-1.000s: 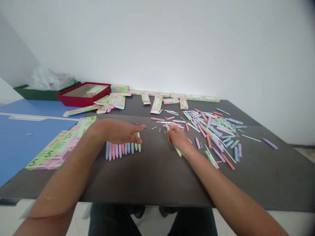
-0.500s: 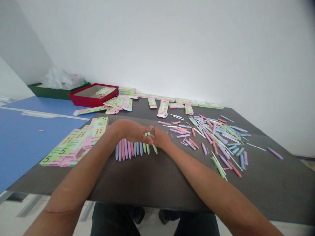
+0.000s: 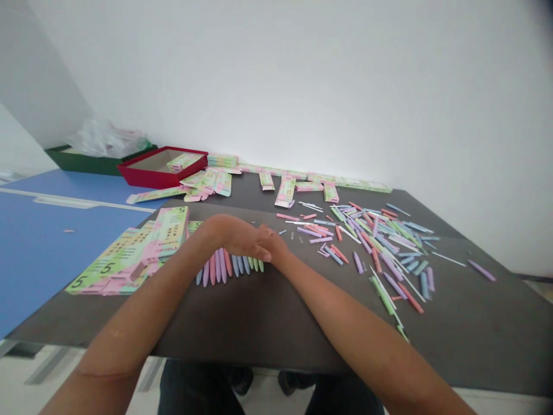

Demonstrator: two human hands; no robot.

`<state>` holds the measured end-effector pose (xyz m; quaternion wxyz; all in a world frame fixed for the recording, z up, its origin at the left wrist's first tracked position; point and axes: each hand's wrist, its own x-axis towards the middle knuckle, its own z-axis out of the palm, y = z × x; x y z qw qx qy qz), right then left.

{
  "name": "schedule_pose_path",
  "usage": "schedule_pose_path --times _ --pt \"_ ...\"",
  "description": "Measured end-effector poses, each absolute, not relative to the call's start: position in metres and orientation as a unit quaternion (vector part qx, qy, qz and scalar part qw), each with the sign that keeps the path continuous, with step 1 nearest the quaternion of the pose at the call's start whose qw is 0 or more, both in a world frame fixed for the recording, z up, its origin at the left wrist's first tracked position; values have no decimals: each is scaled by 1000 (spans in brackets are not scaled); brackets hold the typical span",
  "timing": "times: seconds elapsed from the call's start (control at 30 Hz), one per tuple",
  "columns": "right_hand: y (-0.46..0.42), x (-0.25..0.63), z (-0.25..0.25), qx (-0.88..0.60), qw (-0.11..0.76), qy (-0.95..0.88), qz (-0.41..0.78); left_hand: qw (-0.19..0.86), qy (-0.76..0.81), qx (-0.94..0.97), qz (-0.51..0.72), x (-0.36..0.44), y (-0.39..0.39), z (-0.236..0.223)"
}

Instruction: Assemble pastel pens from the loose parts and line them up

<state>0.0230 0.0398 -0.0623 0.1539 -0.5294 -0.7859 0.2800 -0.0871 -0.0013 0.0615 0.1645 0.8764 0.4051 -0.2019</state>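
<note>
Plain white wall (image 3: 276, 86) behind a dark tabletop (image 3: 484, 328), with a blue board (image 3: 52, 259) meeting it on the left. Far left, a green box (image 3: 82, 163) under a plastic bag (image 3: 106, 141), then an open red box (image 3: 142, 177) with a printed card (image 3: 185, 162) inside. Flat green-and-pink printed cards (image 3: 285, 191) line the far edge; a stack of printed sheets marked with a 5 (image 3: 129, 259) lies at left. State of the work: about a dozen pointed pastel sticks (image 3: 227, 268) stand side by side in a neat row, tips toward the person, running lilac, pink, blue, green. Far more remain loose in a mixed scatter (image 3: 380, 248) at right, along with thin white strips (image 3: 306, 206). Left hand (image 3: 235, 237) lies palm down, reaching across to meet the right hand (image 3: 272, 245); the two press together just above the row's green end. Fingers largely hidden, so cannot tell whether either pinches anything. Half a second earlier, a green stick showed slanting between the hands; now no such stick shows apart from the row, and the hands sit closer together.
</note>
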Motion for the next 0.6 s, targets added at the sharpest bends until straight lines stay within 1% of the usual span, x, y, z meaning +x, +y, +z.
schedule_pose_path --times 0.13,0.33,0.47,0.53,0.6 --pt "26 34 -61 -535 161 -789 255 193 402 863 -239 -87 0 57" --pt "11 85 -55 -574 169 -775 205 163 425 853 -256 -85 0 57" --pt "36 145 -42 -636 190 -741 102 181 439 838 -269 -80 1 53" --pt "50 175 -39 -686 175 -705 43 192 441 834 -270 -77 2 48" --pt "60 197 -41 -697 136 -704 9 202 438 832 -274 -74 4 41"
